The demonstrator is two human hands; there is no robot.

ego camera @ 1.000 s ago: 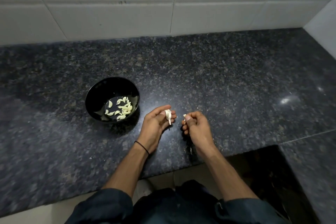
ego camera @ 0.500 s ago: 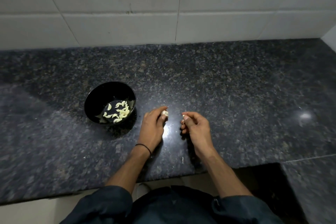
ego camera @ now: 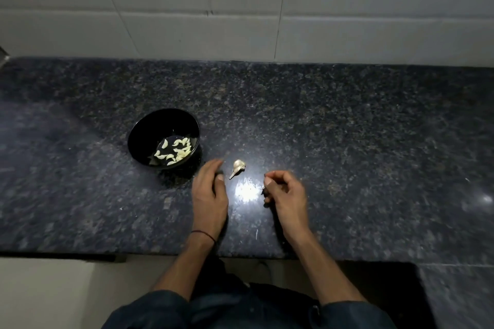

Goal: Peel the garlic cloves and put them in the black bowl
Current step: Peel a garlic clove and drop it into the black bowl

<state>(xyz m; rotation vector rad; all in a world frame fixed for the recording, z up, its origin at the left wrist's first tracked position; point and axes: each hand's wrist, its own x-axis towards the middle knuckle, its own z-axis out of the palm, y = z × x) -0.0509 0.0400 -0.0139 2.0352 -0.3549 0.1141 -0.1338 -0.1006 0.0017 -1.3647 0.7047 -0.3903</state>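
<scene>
A white tiled wall (ego camera: 347,8) is seen behind a dark speckled tabletop (ego camera: 347,141), on which a bright patch of reflected light is cast between the two hands. Two bare forearms in dark sleeves (ego camera: 149,310) are stretched over the front edge. A black bowl (ego camera: 149,131) is set upright on the left part of the tabletop, and a small heap of pale peeled cloves (ego camera: 175,151) is held in its bottom. The left grip (ego camera: 209,192) is released: its fingers are loosely extended, slightly blurred, and nothing is held. It is placed just right of the bowl. The right grip (ego camera: 286,192) is curled, thumb set against forefinger; whether a scrap is pinched there cannot be told. A garlic piece (ego camera: 237,167) with a tapered tail is laid on the tabletop between the two grips, touched by neither. A thin dark band (ego camera: 203,234) is worn on the left wrist. A pale fleck (ego camera: 256,234) is left near the front edge.
</scene>
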